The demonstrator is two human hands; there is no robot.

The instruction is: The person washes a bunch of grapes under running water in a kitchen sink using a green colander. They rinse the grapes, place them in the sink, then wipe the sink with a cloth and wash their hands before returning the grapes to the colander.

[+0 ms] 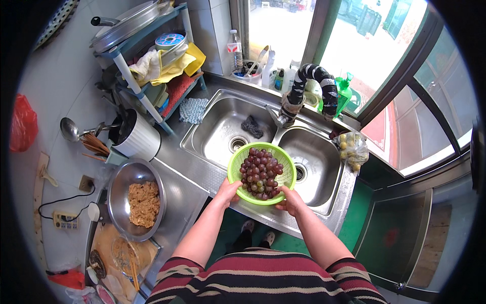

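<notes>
Between my two hands is a lime-green plastic colander (pixel 236 156) with a bunch of red grapes (pixel 261 171) inside. My left hand (pixel 228 191) grips its lower left rim, and my right hand (pixel 290 200) grips the lower right rim. The colander is over the front of a stainless steel double sink, covering part of the divider. Beyond it lie the left basin (pixel 212 129), with a dark scouring pad (pixel 252 127) near the drain, and the right basin (pixel 319 152). A faucet (pixel 290 106) wrapped in black and silver tape rises behind the divider.
A steel bowl of brownish minced mixture (pixel 144 205) stands on the left counter, near a white utensil holder (pixel 138 136). A dish rack (pixel 140 95) rises behind them. A bag of small yellowish fruit (pixel 351 150) sits at the sink's right corner. Bottles (pixel 279 78) line the window ledge.
</notes>
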